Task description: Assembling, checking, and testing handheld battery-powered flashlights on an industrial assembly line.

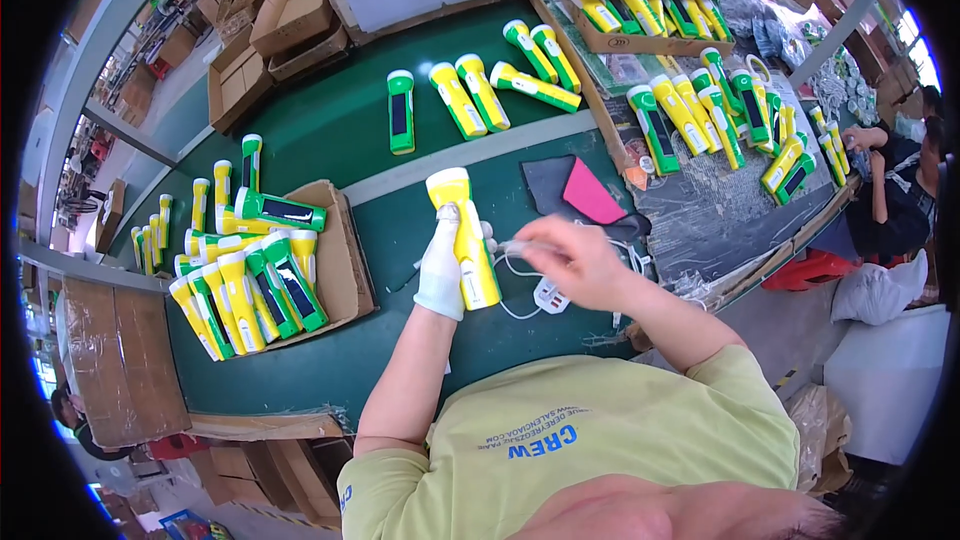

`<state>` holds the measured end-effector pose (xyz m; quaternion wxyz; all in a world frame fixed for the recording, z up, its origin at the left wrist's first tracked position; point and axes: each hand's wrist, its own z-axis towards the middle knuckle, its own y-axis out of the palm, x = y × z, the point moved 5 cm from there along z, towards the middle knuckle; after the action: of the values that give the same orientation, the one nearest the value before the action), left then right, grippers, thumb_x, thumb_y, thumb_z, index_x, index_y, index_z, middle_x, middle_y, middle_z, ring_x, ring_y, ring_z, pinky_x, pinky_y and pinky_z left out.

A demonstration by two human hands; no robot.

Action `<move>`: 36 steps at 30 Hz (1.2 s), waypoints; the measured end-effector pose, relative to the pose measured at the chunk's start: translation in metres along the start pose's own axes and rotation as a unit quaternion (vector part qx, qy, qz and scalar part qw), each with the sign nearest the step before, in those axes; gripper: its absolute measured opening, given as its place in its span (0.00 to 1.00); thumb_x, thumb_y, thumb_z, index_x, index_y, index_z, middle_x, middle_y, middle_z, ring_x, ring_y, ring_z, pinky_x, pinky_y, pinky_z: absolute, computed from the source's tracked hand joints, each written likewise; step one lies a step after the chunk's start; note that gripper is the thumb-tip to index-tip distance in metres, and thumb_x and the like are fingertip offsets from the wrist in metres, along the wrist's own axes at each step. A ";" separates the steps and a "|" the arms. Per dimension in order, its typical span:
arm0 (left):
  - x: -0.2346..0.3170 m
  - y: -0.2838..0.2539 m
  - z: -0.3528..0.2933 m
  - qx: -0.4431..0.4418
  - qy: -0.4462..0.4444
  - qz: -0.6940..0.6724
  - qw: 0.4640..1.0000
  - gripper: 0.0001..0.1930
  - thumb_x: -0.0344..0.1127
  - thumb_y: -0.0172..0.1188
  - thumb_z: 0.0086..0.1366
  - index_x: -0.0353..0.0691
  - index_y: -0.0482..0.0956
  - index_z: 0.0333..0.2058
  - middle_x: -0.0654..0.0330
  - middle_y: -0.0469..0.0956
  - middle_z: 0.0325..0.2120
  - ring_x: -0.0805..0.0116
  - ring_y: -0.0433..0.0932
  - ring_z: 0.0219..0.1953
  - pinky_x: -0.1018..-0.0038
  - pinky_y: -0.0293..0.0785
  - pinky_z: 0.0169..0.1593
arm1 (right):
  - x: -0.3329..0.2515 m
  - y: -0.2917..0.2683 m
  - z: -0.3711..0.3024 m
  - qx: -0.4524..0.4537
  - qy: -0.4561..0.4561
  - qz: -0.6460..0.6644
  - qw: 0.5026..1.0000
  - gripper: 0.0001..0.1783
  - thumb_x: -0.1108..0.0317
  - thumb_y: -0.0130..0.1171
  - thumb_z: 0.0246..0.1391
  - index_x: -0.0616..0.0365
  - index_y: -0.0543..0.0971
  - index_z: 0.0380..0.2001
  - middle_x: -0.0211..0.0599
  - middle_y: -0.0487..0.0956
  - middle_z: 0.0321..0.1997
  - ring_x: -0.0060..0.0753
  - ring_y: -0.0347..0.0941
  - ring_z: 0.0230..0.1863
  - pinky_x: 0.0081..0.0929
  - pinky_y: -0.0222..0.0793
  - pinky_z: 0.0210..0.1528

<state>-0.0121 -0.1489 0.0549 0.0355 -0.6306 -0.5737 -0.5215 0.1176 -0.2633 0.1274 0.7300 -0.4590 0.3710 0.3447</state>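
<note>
My left hand, in a white glove, is wrapped round a yellow flashlight with a white head. It stands roughly upright over the green table, head pointing away from me. My bare right hand pinches the end of a white cable close to the flashlight's right side. Whether the cable end touches the flashlight I cannot tell. The cable loops down beside a small white multi-port charger below my right hand. Just beyond that hand lies a black and pink mouse pad.
At left, a cardboard box holds several yellow and green flashlights. More flashlights lie across the far table. On the right-hand bench are a filled carton and loose flashlights. Another person works at far right.
</note>
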 end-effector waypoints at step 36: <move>-0.024 0.032 -0.021 -0.152 -0.043 -0.032 0.987 0.38 0.70 0.45 0.63 0.38 0.68 0.55 0.63 0.74 0.34 0.72 0.73 0.31 0.75 0.72 0.34 | 0.013 -0.003 0.003 0.003 0.102 0.190 0.976 0.08 0.75 0.56 0.59 0.66 0.80 0.39 0.30 0.79 0.32 0.12 0.70 0.31 0.14 0.65 0.31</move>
<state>0.0043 -0.1897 0.0658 -0.1018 -0.6318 -0.5089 -0.5757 0.1274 -0.2595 0.1187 0.6106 -0.4109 0.5250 0.4274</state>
